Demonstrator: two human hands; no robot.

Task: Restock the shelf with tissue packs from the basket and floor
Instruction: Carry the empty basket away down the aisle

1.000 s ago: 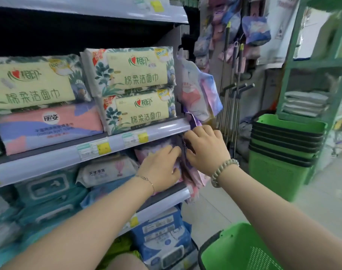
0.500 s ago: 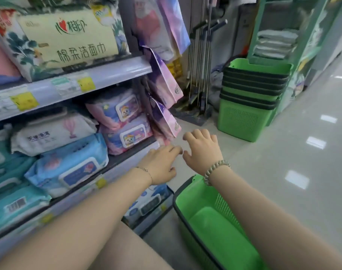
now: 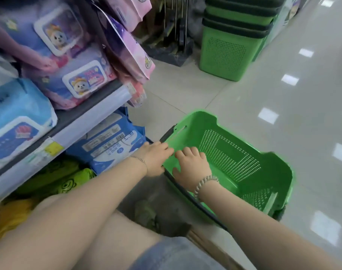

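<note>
Down by the floor [image 3: 253,90], both hands hover over the green basket [image 3: 234,158], which stands on the tiles just beside the shelf [image 3: 92,121]. The left hand [image 3: 156,158] lies across the basket's near dark rim. Its fingers are nearly straight and its grip is wide, holding nothing. The right hand [image 3: 191,168] sits just inside the basket, close to the left one, with fingers spread and bent slightly downward. Its grip is also wide and holds nothing. A beaded bracelet [image 3: 205,183] circles the right wrist, and a thin chain [image 3: 141,160] circles the left.

The tissue packs are on the shelf to the left. Two purple packs [image 3: 82,82] with cartoon labels are stacked at the shelf's end, and a light blue pack [image 3: 20,121] lies beside them. Darker blue packs [image 3: 111,145] lie on the level below, near the left hand. Pink packets [image 3: 131,49] hang off the shelf's end. Farther back, a stack of green baskets [image 3: 230,45] stands on the floor.
</note>
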